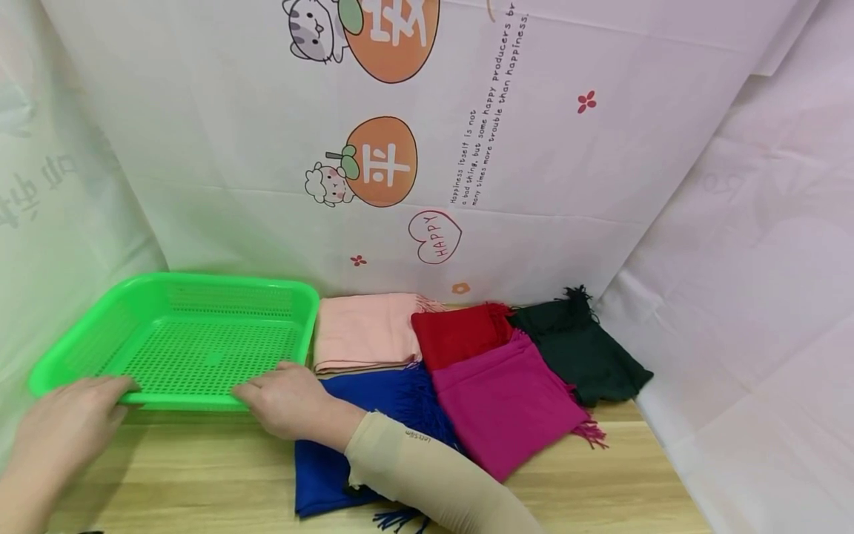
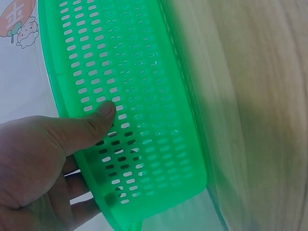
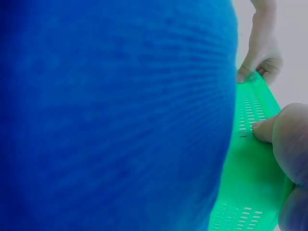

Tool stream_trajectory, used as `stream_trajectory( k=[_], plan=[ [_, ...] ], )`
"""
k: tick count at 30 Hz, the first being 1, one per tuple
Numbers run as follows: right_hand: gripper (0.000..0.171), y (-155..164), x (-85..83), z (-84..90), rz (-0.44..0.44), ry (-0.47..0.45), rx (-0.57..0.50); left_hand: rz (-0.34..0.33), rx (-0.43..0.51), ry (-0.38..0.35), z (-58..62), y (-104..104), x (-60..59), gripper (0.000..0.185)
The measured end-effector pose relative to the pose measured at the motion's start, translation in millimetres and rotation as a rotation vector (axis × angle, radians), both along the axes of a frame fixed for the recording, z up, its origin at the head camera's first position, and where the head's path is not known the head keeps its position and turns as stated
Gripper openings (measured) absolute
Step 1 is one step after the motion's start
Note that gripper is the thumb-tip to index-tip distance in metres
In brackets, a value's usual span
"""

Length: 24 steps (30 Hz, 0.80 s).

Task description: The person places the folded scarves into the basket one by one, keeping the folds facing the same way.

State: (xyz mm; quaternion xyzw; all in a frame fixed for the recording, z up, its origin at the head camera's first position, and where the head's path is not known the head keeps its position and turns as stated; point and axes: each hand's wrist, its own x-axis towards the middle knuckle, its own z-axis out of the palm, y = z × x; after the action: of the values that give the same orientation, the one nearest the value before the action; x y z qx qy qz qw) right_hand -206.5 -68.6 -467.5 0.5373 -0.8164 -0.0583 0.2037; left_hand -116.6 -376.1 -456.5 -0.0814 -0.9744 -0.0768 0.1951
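A green plastic basket [image 1: 213,404] with a perforated floor stands on the left of the wooden table. My left hand [image 1: 73,419] grips its near rim at the left end; in the left wrist view the thumb [image 2: 98,122] presses the outer wall while the fingers curl over the rim. Farther right along the same rim, my right hand [image 1: 290,400] holds on, its thumb [image 3: 264,129] against the outside wall in the right wrist view. Under the right wrist lies a folded blue scarf [image 1: 323,475], which fills much of the right wrist view.
Right of the basket lie folded fringed scarves: pink [image 1: 367,330], red [image 1: 460,334], magenta [image 1: 507,404] and dark green [image 1: 587,356]. A white printed cloth [image 1: 534,222] rises behind them, with white side walls. Bare wood [image 1: 600,475] shows at the front right.
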Motion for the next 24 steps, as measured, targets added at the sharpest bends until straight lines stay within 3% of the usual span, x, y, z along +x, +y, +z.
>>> stream_trajectory(
  k=[13,24],
  plan=[
    [0.036,-1.3,3.6,-0.2,-0.009,0.000,0.021,-0.008,0.009,-0.007,-9.5,-9.4,1.2,0.033],
    [0.036,-0.6,3.6,0.8,-0.005,-0.027,0.020,-0.003,0.017,-0.029,-6.1,-8.1,1.1,0.033]
  ],
)
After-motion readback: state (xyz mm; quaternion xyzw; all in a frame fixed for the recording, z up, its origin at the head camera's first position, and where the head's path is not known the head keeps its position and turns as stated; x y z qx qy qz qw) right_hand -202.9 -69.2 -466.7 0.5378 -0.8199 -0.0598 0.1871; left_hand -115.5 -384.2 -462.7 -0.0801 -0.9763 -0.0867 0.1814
